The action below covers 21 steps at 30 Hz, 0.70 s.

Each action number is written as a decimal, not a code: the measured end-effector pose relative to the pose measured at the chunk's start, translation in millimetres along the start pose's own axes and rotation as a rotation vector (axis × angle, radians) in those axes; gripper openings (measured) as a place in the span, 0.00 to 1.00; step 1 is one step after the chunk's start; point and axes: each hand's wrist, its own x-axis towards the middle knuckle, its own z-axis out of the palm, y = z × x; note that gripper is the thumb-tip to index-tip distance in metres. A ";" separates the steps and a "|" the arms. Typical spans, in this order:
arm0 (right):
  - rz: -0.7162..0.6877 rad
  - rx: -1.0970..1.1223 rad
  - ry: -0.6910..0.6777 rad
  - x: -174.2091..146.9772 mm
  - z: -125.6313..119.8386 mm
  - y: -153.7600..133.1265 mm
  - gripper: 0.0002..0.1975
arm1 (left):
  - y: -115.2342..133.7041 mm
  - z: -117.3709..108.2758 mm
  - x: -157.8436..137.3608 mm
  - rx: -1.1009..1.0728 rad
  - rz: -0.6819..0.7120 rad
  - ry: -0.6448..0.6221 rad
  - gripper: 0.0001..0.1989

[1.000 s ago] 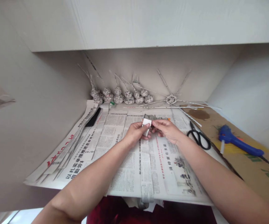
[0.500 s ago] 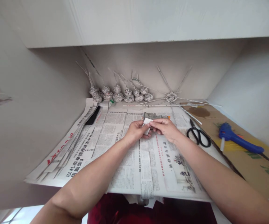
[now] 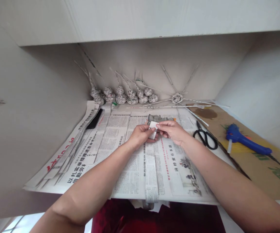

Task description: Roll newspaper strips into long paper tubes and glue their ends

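Observation:
A small piece of newspaper [image 3: 153, 125], white with some dark print, is pinched between my two hands above the middle of the table. My left hand [image 3: 142, 133] grips it from the left, thumb on top and fingers beneath. The fingertips of my right hand [image 3: 170, 130] close on its right edge. Just behind the hands lies a grey object [image 3: 157, 117], partly covered by them, whose kind I cannot make out. Newspaper sheets [image 3: 132, 181] cover the table under both forearms.
Woven paper gourds [image 3: 120, 94] line the back wall, beside a star-shaped weave of paper sticks [image 3: 177, 98]. Black-handled scissors [image 3: 205, 137] and a blue glue gun [image 3: 248, 140] on cardboard [image 3: 258, 171] lie right. Newspaper strips [image 3: 69, 152] and a black flat object [image 3: 94, 119] are left.
The piece of newspaper shows slightly more of its white face between my fingers. Both hands keep their hold. The whole view has shifted slightly.

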 end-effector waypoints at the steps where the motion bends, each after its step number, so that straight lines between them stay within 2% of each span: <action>1: -0.005 0.005 0.017 0.6 0.5 0.9 0.16 | 0.3 0.4 -0.1 0.000 -0.002 0.005 0.17; 12: -0.011 0.074 0.140 1.5 8.8 4.1 0.18 | -2.5 -0.3 0.6 0.035 0.042 -0.029 0.16; 17: -0.014 0.081 0.151 0.2 12.2 4.7 0.18 | -4.9 -0.2 -0.2 0.086 0.063 -0.043 0.17; 21: -0.047 0.061 0.140 -1.0 13.9 5.5 0.17 | -4.2 0.4 -1.0 0.124 0.078 -0.002 0.17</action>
